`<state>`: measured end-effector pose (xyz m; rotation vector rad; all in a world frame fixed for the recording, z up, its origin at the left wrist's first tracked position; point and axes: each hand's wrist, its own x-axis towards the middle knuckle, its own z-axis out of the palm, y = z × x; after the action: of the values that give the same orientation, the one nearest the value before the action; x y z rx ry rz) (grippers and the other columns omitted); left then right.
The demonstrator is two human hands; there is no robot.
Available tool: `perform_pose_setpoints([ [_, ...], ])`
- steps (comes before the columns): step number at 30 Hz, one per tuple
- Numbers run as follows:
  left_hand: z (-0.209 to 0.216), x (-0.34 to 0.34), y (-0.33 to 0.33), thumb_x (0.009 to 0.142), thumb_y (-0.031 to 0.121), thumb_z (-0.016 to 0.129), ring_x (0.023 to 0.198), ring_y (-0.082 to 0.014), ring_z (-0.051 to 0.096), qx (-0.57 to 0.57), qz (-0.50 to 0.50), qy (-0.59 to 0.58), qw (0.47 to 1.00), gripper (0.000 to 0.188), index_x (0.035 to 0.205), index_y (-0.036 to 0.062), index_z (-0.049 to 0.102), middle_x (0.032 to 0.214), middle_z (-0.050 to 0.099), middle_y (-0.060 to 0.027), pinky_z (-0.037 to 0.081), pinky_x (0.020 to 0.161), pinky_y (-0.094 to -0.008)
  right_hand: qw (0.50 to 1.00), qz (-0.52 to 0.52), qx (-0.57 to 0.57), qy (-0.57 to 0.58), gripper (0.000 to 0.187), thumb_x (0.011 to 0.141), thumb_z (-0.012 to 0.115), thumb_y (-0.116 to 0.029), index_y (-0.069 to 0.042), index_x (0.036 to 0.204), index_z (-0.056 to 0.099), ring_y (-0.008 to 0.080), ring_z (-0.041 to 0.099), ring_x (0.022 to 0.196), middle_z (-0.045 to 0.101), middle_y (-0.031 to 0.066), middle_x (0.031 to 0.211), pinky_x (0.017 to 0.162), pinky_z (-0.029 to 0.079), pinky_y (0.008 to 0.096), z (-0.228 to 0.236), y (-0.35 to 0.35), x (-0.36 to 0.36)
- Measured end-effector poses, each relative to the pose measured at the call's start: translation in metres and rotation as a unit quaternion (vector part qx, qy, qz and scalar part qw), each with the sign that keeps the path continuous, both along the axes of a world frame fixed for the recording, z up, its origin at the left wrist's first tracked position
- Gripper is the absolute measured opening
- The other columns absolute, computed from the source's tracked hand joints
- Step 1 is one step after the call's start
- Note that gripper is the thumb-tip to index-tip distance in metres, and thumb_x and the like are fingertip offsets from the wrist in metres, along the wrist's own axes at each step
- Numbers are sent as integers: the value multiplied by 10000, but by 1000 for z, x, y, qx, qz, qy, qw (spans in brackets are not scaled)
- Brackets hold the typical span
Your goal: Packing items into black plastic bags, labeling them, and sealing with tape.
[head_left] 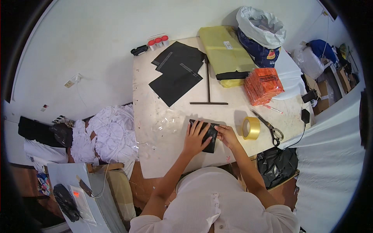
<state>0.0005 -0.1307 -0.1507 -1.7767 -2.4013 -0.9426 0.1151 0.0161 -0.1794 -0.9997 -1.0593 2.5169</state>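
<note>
A small black plastic packet (210,146) lies on the white table close to my body, its surface shiny and creased. My left hand (195,139) rests flat across it with fingers spread. At the packet's right edge, my right hand (227,136) has its thumb and fingers closed on the plastic. What the packet contains is hidden. Just right of my right hand stands a roll of yellowish tape (251,128), with black-handled scissors (272,130) beyond it. Farther off, flat black plastic mailing bags (175,86) overlap at the back left.
A dark T-shaped bar (208,85) lies mid-table. Behind are a stack of orange packets (265,86), a yellow wrapped package (225,50) and an open sack (261,39). Red-lidded jars (158,42) stand at the wall. White cloth (112,130) is heaped left of the table.
</note>
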Motion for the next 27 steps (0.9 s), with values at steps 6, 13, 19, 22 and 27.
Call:
perform_pose_setpoints([
  [6, -20, 6, 1, 832, 331, 544, 1233, -303, 323, -13, 8, 18, 1000, 459, 1256, 168, 477, 1312, 386, -106, 232, 1034, -455, 998, 30, 49, -30, 168, 835, 597, -100, 5, 966, 599, 125, 614, 707, 630, 51, 838, 644, 522, 246, -11, 7, 7],
  [13, -22, 6, 2, 808, 294, 567, 1107, -280, 416, 8, 9, 43, 999, 407, 1190, 159, 526, 1181, 460, -92, 308, 977, -440, 930, 49, 320, -171, 189, 826, 598, -127, 3, 963, 605, 136, 604, 679, 633, 76, 825, 587, 494, 250, 5, 29, -7],
  [19, -21, 11, 8, 804, 280, 563, 1064, -268, 431, 6, 29, 61, 998, 387, 1169, 153, 537, 1137, 479, -88, 323, 951, -440, 693, -67, 704, -137, 204, 778, 608, -190, -27, 900, 623, 311, 567, 865, 617, 149, 915, 781, 438, 377, 6, 58, -72],
  [22, -23, 15, 11, 804, 280, 561, 1050, -264, 437, 4, 52, 70, 996, 381, 1162, 153, 542, 1124, 486, -86, 332, 931, -441, 692, -27, 690, -210, 258, 780, 601, -276, -36, 874, 619, 307, 526, 938, 616, 140, 903, 839, 407, 381, 4, 56, -100],
  [27, -24, 22, 16, 800, 275, 564, 1026, -257, 444, 16, 81, 73, 994, 373, 1156, 165, 551, 1109, 488, -84, 334, 916, -446, 639, 154, 680, -325, 342, 687, 613, -375, -40, 752, 641, 332, 598, 787, 630, 155, 801, 704, 471, 403, 7, 64, -111],
])
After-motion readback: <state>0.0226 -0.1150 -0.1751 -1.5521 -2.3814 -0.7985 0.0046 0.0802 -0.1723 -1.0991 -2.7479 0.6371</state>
